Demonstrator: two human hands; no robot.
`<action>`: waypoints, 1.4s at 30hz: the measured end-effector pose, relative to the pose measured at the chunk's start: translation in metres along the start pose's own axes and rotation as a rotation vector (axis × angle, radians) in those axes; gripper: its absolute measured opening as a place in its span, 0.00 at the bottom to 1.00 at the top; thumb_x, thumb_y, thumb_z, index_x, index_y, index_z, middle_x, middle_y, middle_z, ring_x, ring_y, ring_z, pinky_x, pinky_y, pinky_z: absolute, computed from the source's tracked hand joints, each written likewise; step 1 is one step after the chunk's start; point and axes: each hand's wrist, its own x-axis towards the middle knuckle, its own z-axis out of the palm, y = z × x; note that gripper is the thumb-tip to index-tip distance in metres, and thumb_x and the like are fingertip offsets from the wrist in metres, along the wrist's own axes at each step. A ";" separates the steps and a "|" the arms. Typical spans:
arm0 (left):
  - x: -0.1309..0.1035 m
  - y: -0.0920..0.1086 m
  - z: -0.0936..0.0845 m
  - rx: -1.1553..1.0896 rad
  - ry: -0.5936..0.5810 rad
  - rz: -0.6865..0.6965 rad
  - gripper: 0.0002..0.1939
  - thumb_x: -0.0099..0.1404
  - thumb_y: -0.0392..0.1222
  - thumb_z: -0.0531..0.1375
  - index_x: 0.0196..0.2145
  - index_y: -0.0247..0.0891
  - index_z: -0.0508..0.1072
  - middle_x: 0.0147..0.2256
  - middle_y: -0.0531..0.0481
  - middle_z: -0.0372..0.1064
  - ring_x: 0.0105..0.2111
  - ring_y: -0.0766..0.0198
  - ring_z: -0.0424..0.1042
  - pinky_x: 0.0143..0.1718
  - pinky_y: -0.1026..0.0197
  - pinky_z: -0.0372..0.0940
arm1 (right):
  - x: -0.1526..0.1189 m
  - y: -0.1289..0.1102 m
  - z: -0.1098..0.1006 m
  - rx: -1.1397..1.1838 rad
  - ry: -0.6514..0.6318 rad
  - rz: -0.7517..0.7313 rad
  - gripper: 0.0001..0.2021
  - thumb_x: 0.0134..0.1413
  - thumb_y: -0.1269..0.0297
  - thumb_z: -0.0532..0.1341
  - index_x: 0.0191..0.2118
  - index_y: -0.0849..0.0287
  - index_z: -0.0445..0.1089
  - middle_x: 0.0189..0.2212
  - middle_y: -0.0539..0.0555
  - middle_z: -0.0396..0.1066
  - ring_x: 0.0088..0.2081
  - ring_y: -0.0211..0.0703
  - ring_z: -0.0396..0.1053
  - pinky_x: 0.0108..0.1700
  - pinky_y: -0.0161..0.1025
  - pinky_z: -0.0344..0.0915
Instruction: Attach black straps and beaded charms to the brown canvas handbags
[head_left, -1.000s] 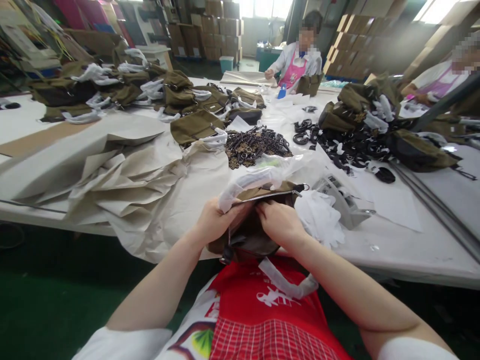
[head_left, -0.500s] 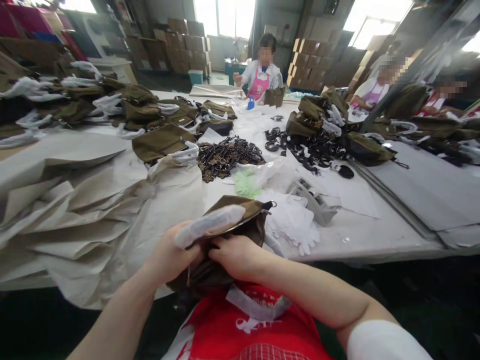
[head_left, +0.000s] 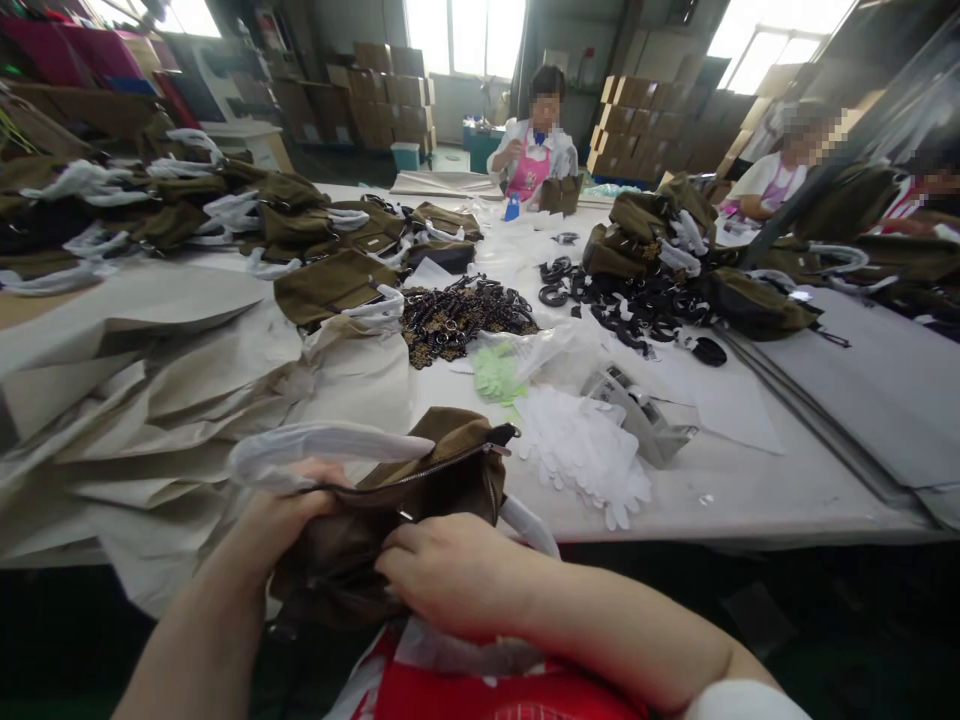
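An olive-brown handbag (head_left: 450, 436) sits tilted at the table's front edge, against my red apron. Its zip is undone and the mouth gapes, showing a dark inside. My left hand (head_left: 304, 505) grips the bag's left end, partly hidden under a handle (head_left: 330, 442) wrapped in white. My right hand (head_left: 450, 570) is at the near side of the opening, fingers curled onto the bag's edge; the fingertips are partly hidden. Another wrapped handle (head_left: 529, 525) shows at the bag's right side.
White gloves (head_left: 585, 445) and green gloves (head_left: 495, 375) lie beyond the bag, near a grey device (head_left: 641, 410). Dark chains (head_left: 465, 315) are heaped mid-table. Crumpled paper (head_left: 187, 400) spreads left; more handbags (head_left: 330, 285) are piled behind. A co-worker (head_left: 532, 150) sits opposite.
The bag and both hands have shifted left and lower. My left hand has moved to the bag's left end, the mouth gapes wider, and the right hand has drawn toward the near edge.
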 end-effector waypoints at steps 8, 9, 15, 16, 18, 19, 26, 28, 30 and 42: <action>-0.002 -0.010 -0.016 -0.272 -0.160 -0.067 0.07 0.51 0.38 0.61 0.18 0.37 0.72 0.24 0.53 0.59 0.26 0.65 0.61 0.26 0.64 0.56 | -0.042 0.078 -0.041 -0.078 0.568 0.704 0.11 0.65 0.65 0.50 0.39 0.59 0.70 0.34 0.55 0.73 0.36 0.40 0.70 0.44 0.37 0.65; -0.001 -0.010 -0.015 -0.267 -0.171 -0.065 0.07 0.51 0.39 0.61 0.18 0.37 0.71 0.24 0.53 0.59 0.26 0.65 0.60 0.25 0.64 0.55 | -0.043 0.098 -0.033 -0.127 0.387 0.866 0.12 0.65 0.64 0.50 0.41 0.59 0.71 0.37 0.56 0.74 0.38 0.41 0.71 0.45 0.37 0.64; 0.009 0.000 -0.010 -0.195 -0.162 -0.006 0.05 0.47 0.38 0.59 0.18 0.35 0.72 0.23 0.53 0.60 0.26 0.66 0.60 0.24 0.65 0.54 | -0.029 0.165 0.034 -0.221 -0.078 1.084 0.11 0.57 0.66 0.58 0.39 0.68 0.74 0.41 0.68 0.73 0.43 0.51 0.72 0.44 0.39 0.65; 0.009 0.004 -0.010 -0.186 -0.157 0.000 0.05 0.47 0.38 0.59 0.18 0.35 0.72 0.23 0.53 0.60 0.25 0.66 0.60 0.24 0.65 0.54 | -0.028 0.168 0.039 -0.229 -0.100 1.089 0.10 0.57 0.69 0.57 0.38 0.67 0.75 0.40 0.68 0.73 0.42 0.50 0.73 0.43 0.39 0.65; 0.008 0.012 -0.010 -0.177 -0.143 0.020 0.05 0.46 0.38 0.58 0.17 0.35 0.72 0.22 0.54 0.60 0.25 0.66 0.60 0.25 0.65 0.55 | -0.029 0.174 0.038 -0.236 -0.124 1.097 0.10 0.55 0.74 0.56 0.35 0.66 0.76 0.37 0.67 0.75 0.39 0.48 0.74 0.41 0.37 0.65; 0.007 0.015 -0.009 -0.178 -0.135 0.031 0.06 0.46 0.38 0.58 0.18 0.35 0.73 0.22 0.54 0.60 0.25 0.67 0.61 0.25 0.65 0.55 | -0.031 0.177 0.032 -0.239 -0.126 1.103 0.11 0.54 0.74 0.55 0.34 0.66 0.76 0.35 0.66 0.75 0.38 0.48 0.75 0.40 0.38 0.65; 0.003 0.031 0.000 -0.240 -0.116 0.051 0.08 0.43 0.37 0.59 0.22 0.34 0.77 0.22 0.53 0.65 0.27 0.65 0.64 0.29 0.65 0.59 | -0.050 0.147 -0.059 -0.231 0.485 0.991 0.18 0.65 0.63 0.47 0.46 0.67 0.71 0.31 0.60 0.75 0.36 0.48 0.74 0.40 0.41 0.67; 0.003 0.036 0.005 -0.286 -0.134 0.016 0.09 0.43 0.38 0.59 0.23 0.34 0.77 0.23 0.52 0.68 0.27 0.64 0.66 0.29 0.65 0.60 | -0.047 0.108 -0.078 -0.091 0.863 0.765 0.14 0.64 0.59 0.52 0.45 0.61 0.70 0.28 0.53 0.73 0.29 0.43 0.72 0.36 0.39 0.68; 0.003 0.042 0.010 -0.339 -0.155 -0.009 0.10 0.43 0.38 0.60 0.25 0.33 0.78 0.24 0.51 0.70 0.27 0.64 0.66 0.28 0.65 0.61 | -0.035 0.068 -0.083 0.103 0.789 0.501 0.08 0.61 0.62 0.58 0.41 0.57 0.72 0.34 0.53 0.74 0.29 0.40 0.72 0.34 0.37 0.69; 0.005 0.051 0.031 -0.428 -0.152 -0.149 0.09 0.42 0.35 0.59 0.24 0.33 0.76 0.18 0.53 0.67 0.19 0.68 0.64 0.21 0.66 0.58 | 0.027 0.047 -0.012 0.118 -0.073 0.231 0.10 0.57 0.76 0.58 0.38 0.58 0.76 0.37 0.54 0.76 0.40 0.41 0.73 0.45 0.37 0.66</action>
